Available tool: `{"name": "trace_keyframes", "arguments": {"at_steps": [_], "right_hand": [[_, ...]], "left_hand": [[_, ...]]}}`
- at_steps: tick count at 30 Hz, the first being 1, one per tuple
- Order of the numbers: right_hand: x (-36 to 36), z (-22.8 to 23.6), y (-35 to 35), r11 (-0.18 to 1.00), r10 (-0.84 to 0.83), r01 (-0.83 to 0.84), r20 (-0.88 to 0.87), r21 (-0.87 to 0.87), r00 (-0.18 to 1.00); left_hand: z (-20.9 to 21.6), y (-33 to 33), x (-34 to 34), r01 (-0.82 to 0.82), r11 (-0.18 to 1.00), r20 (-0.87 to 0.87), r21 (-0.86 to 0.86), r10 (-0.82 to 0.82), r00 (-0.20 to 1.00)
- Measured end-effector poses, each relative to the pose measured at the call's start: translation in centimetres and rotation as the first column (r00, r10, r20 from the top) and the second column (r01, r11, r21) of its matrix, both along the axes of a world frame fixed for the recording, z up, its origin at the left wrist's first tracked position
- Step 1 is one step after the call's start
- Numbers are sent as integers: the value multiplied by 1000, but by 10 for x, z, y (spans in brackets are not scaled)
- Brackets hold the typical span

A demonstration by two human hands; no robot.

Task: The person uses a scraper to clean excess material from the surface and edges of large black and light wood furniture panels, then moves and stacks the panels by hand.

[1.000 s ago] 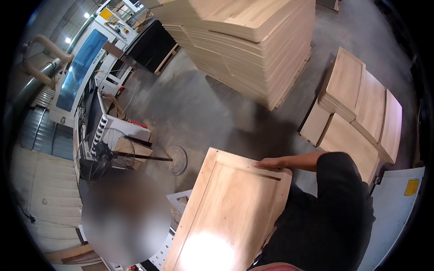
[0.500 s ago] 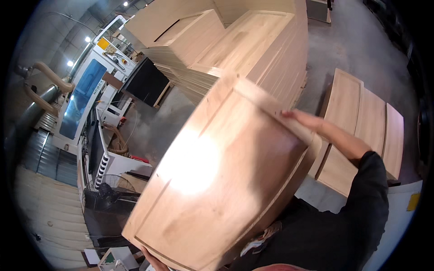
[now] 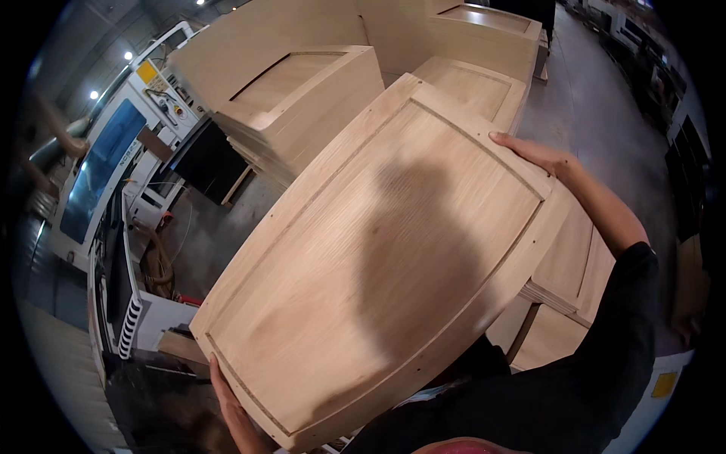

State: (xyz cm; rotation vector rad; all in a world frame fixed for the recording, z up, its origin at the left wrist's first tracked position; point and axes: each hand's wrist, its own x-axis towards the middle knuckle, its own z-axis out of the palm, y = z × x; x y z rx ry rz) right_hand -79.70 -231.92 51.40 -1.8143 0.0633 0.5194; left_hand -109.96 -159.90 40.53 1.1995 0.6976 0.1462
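A large pale wooden panel (image 3: 333,250) is held up in front of me, tilted across the view. It has a grooved border and small dark holes along its edges, and shadows fall over its face. At the panel's lower left end, my left hand (image 3: 227,390) grips the edge, most of its fingers hidden beneath. My right hand (image 3: 533,153) holds the opposite end at the upper right, thumb on the top face and the other fingers out of sight under it.
Beyond the panel stand tall stacks of similar panels (image 3: 295,87), with more (image 3: 473,87) to their right. Another stack (image 3: 571,261) lies at my right. To the left are a white machine with a blue window (image 3: 102,170) and a black box-like object (image 3: 215,163). Grey floor (image 3: 578,98) runs off at the far right.
The panel has tipped, so its face shows more broadly and the bright glare on it is gone. My left hand shows more at its end. The view has shifted, bringing more stacks into sight.
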Motion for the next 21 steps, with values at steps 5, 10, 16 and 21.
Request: {"name": "trace_keyframes", "arguments": {"at_steps": [5, 10, 16, 21], "right_hand": [[54, -18, -1, 1000, -8, 8, -71, -11, 997], [105, -29, -15, 998, 34, -37, -53, -41, 998], [136, 41, -38, 845, 294, -179, 158, -504, 943], [91, 43, -20, 937, 59, 212, 724, -278, 687]], "left_hand": [[16, -14, 69, 7, 1000, 0, -22, -7, 1000], [12, -21, 98, -8, 1000, -45, -21, 7, 999], [32, -42, 103, 40, 999, -104, -14, -41, 994], [48, -40, 67, -20, 997, -156, 73, 31, 987]]}}
